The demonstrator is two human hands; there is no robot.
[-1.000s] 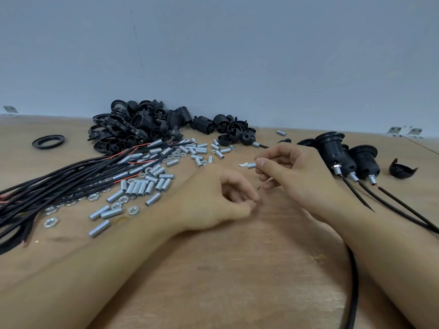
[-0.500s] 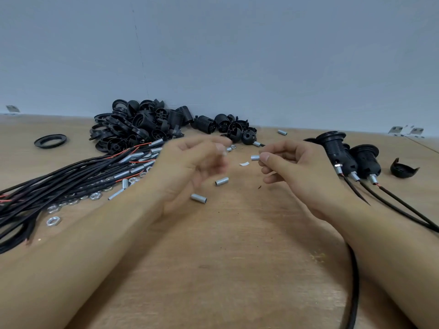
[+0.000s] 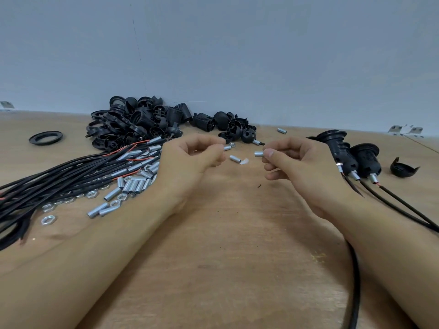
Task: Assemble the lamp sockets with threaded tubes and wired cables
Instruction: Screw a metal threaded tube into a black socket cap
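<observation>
My right hand (image 3: 301, 167) pinches a short silver threaded tube (image 3: 259, 153) between thumb and forefinger. A black cable (image 3: 355, 269) runs out from under that forearm toward me. My left hand (image 3: 192, 162) hovers opposite, its fingertips closed on another small silver tube (image 3: 227, 148). The two tubes are a short gap apart above the wooden table (image 3: 225, 245). One more tube (image 3: 235, 159) lies on the table between my hands. Finished black sockets with cables (image 3: 342, 153) lie just right of my right hand.
A heap of black socket parts (image 3: 142, 124) sits at the back against the wall. A bundle of black cables (image 3: 59, 176) fans out on the left, with loose tubes (image 3: 133, 186) and nuts (image 3: 48, 219) beside it. A black ring (image 3: 45, 138) lies far left, a socket cap (image 3: 403, 168) far right.
My left hand rose from the table in front of me and moved forward to face the right hand, now with a tube at its fingertips. The right hand stayed almost in place.
</observation>
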